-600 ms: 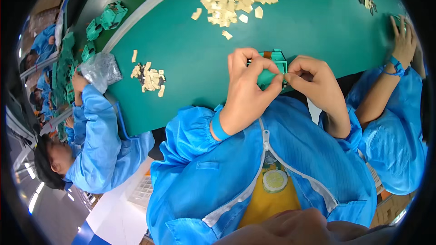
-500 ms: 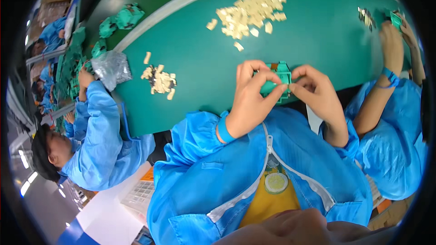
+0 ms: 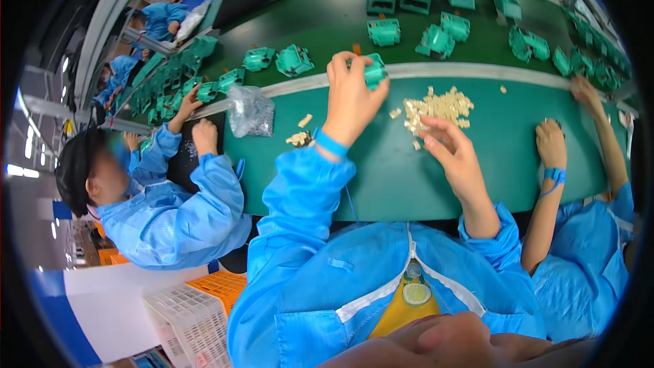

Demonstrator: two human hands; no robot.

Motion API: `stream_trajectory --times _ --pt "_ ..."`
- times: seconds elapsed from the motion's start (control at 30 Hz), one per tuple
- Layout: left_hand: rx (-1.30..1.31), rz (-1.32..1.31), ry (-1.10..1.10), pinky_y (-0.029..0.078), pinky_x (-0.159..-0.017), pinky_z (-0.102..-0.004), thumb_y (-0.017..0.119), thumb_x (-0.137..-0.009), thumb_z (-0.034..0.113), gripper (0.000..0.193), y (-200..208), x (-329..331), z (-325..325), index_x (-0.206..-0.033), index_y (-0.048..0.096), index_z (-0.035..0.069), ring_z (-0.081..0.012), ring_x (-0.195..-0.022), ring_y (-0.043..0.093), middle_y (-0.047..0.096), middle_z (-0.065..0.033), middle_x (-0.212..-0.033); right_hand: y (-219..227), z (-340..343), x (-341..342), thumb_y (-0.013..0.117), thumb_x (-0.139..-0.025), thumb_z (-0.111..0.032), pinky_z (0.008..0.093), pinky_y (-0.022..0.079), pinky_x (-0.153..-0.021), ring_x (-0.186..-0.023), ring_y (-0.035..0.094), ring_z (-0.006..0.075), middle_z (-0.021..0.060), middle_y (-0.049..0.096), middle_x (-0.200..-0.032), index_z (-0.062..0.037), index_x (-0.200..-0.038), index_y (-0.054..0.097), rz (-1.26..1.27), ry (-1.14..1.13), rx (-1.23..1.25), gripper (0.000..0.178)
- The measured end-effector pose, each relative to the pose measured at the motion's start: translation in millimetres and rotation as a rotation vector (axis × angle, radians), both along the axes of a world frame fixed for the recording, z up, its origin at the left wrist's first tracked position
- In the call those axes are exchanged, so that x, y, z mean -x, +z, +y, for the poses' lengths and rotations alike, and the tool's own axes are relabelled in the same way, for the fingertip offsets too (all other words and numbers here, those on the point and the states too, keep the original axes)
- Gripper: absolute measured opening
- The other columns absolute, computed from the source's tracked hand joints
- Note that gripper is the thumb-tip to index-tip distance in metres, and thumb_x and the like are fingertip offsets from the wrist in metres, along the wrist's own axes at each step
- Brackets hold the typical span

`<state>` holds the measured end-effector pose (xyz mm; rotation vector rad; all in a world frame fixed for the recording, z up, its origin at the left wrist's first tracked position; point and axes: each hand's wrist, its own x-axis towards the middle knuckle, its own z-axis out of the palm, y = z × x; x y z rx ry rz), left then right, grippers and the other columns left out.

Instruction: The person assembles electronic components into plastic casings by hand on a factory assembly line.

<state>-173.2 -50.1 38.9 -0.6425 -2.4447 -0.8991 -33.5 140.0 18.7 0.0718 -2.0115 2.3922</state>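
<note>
My left hand (image 3: 347,99) is raised at the far edge of the green table, fingers closed around a small green plastic housing (image 3: 375,71). Its palm and fingers cover part of the housing. To the right, my right hand (image 3: 455,160) reaches over the near side of a pile of small cream-coloured pieces (image 3: 443,105). Thumb and fingers there are apart, and no piece shows between them. By my left wrist lies a smaller heap of cream and dark pieces (image 3: 298,139).
Behind a pale rail (image 3: 477,70) runs a dark green belt (image 3: 340,24) carrying several green housings (image 3: 436,41). A clear plastic bag (image 3: 251,110) lies left on the table (image 3: 381,184). Co-workers sit either side, one hand (image 3: 550,143) at right. White and orange crates (image 3: 187,320) stand lower left.
The view now takes in more of the belt. My left hand has carried the green housing forward to the rail. My right hand has let go of it and moved to the cream pile.
</note>
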Motion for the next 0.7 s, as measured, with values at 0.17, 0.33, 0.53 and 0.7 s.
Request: stream_trajectory --times 0.17,0.33,0.53,0.7 --pt "0.014 0.059 0.113 0.033 -0.110 -0.0580 0.079 -0.078 0.011 0.044 -63 89 -20 -0.117 0.062 0.003 -0.0423 -0.131 0.041 0.048 -0.0224 -0.133 -12 7 -26 0.063 -0.099 -0.015 0.0296 0.052 -0.086 -0.100 0.066 0.0168 0.0096 0.069 -0.113 0.0014 -0.115 0.065 -0.180 -0.005 -0.056 0.024" --pt "0.183 -0.064 0.290 0.017 -0.115 -0.0711 0.071 -0.086 0.013 0.052 -83 88 -15 -0.136 0.055 0.009 -0.0362 -0.148 0.026 0.033 -0.0184 -0.157 -16 20 -45 0.063 -0.099 -0.012 0.0268 0.051 -0.083 -0.091 0.065 0.0140 0.0074 0.070 -0.097 0.0025 -0.106 0.066 -0.205 -0.119 -0.035 0.016" --pt "0.262 -0.122 0.006 0.034 -0.110 -0.0577 0.072 -0.087 0.024 0.041 -1 -16 -5 -0.122 0.063 0.005 -0.0366 -0.125 0.052 0.059 -0.0160 -0.131 -53 20 -49 0.062 -0.099 -0.008 0.0273 0.052 -0.081 -0.086 0.065 0.0134 0.0077 0.070 -0.095 0.0027 -0.102 0.066 -0.146 -0.169 -0.182 0.013" --pt "0.008 -0.280 -0.624 0.046 -0.096 -0.0447 0.073 -0.087 0.021 0.031 7 -115 -33 -0.112 0.067 0.004 -0.0336 -0.104 0.063 0.067 -0.0142 -0.114 -56 22 -55 0.061 -0.098 -0.006 0.0272 0.051 -0.080 -0.084 0.064 0.0139 0.0075 0.068 -0.092 0.0032 -0.099 0.066 -0.041 -0.168 -0.300 0.011"
